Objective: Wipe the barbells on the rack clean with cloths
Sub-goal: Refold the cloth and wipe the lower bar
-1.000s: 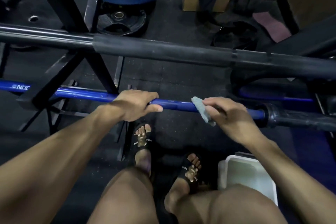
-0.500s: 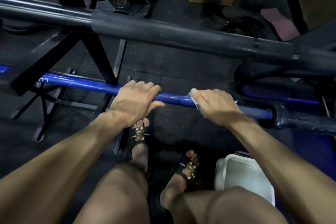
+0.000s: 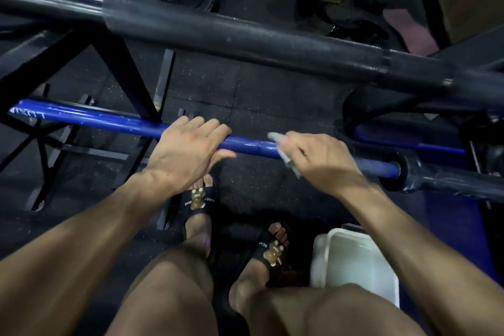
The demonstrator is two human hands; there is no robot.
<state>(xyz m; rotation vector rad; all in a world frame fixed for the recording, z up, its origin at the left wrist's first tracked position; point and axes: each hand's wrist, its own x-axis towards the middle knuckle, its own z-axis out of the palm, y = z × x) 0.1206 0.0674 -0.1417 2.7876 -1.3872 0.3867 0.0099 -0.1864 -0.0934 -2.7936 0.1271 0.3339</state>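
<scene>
Where the long blue metal barbell shaft (image 3: 114,120) crosses the rack's lower level, I see my left hand (image 3: 188,150) curled over it, gripping, and my right hand (image 3: 319,161) pinching a small grey cloth (image 3: 283,151) against it. A thicker black barbell (image 3: 245,33) runs farther off; a white plastic tub (image 3: 354,262) sits near right on the floor.

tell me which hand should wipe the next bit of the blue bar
Right. The right hand already holds the cloth against the blue bar, while the left hand only grips the bar bare, probably steadying it.
</scene>
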